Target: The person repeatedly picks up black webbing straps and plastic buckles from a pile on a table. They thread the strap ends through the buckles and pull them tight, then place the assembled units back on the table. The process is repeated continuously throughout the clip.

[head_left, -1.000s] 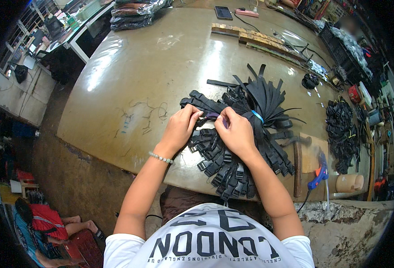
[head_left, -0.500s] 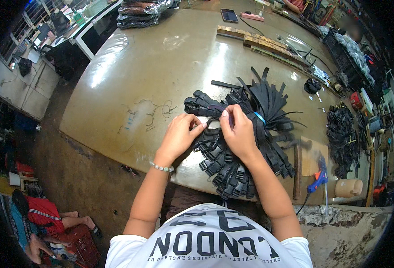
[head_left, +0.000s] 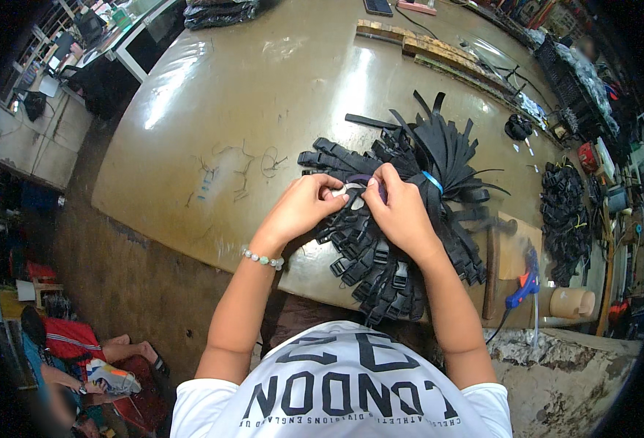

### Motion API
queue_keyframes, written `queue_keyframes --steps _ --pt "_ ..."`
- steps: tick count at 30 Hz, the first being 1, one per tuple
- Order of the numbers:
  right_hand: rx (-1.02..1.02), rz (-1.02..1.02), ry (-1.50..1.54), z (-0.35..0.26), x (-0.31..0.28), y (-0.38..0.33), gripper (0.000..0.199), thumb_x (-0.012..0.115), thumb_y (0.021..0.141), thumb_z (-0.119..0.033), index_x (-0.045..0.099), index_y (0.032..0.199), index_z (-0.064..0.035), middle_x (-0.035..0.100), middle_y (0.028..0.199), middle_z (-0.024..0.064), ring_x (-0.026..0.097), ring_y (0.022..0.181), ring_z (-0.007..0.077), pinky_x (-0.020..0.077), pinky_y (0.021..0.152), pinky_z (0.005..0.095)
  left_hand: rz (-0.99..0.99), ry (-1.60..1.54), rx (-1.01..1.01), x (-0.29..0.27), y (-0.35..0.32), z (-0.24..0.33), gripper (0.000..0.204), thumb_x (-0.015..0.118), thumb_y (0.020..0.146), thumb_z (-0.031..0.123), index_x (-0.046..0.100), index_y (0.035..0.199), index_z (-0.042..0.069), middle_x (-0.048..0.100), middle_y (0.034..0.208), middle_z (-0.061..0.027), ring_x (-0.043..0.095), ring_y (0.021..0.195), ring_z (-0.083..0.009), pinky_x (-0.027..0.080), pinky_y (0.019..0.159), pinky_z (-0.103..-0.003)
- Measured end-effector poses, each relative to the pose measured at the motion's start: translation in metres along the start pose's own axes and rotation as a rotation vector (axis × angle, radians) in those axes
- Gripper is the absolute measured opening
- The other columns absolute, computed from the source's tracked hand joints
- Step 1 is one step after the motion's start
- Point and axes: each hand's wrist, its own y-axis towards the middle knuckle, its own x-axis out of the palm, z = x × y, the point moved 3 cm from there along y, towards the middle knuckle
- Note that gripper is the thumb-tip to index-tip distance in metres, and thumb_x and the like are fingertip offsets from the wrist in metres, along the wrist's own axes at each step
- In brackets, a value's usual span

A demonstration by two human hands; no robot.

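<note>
Our desk point(head_left: 190, 139) bears a black strap bundle point(head_left: 444, 213). Over it, our left hand point(head_left: 303, 208) curls, its hold unclear; our right hand point(head_left: 403, 212) pinches a purple strap point(head_left: 360, 177). We're apparently adjusting it; the next move calls for steady pinching.

The straps point(head_left: 446, 150) look like matt cloth, the buckles point(head_left: 400, 276) smooth plastic, the tabletop point(head_left: 278, 95) glossy, the planks point(head_left: 438, 51) rough wood.

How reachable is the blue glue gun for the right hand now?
Probably yes: the glue gun lies to its right, past black straps and a hammer, nothing tall between. The right hand seems busy with a purple strap, though.
</note>
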Motion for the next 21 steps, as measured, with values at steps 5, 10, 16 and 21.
queue_keyframes --steps 5,10,16,21 --pt "-0.028 0.013 -0.063 -0.005 0.0 0.0 0.022 0.058 0.087 -0.02 0.057 0.086 0.0022 0.062 0.073 0.0264 0.063 0.068 0.0414 0.05 0.066 0.0487 0.102 0.039 0.047 0.002 -0.007 -0.004 0.043 0.073 0.082 0.024 0.066 0.112 -0.006 0.067 0.077 -0.0104 0.062 0.068 -0.0159 0.05 0.066 -0.03" --pt "-0.045 0.011 -0.119 -0.004 0.003 0.001 0.022 0.059 0.086 -0.021 0.058 0.087 0.001 0.062 0.073 0.0256 0.063 0.071 0.0411 0.0501 0.067 0.0495 0.138 0.049 0.064 0.003 -0.009 -0.002 0.044 0.073 0.082 0.024 0.065 0.113 -0.006 0.068 0.078 -0.0131 0.065 0.068 -0.02 0.05 0.067 -0.032" --pt "-0.133 -0.033 -0.205 -0.004 0.002 0.002 0.02 0.059 0.086 -0.02 0.059 0.087 0.0 0.062 0.075 0.0244 0.063 0.071 0.0408 0.0504 0.066 0.0485 0.193 0.056 0.065 -0.001 -0.012 0.0 0.046 0.077 0.079 0.017 0.063 0.119 0.0 0.061 0.074 -0.0035 0.055 0.067 -0.0109 0.047 0.065 -0.028" --pt "0.07 0.069 0.192 0.007 -0.003 0.005 0.02 0.058 0.094 -0.019 0.055 0.087 -0.0009 0.067 0.08 0.0188 0.064 0.065 0.0245 0.0504 0.057 0.0362 0.482 0.451 0.52 -0.017 -0.004 0.006 0.037 0.076 0.075 0.009 0.065 0.11 0.008 0.062 0.098 -0.0077 0.058 0.095 -0.0242 0.047 0.086 -0.036"
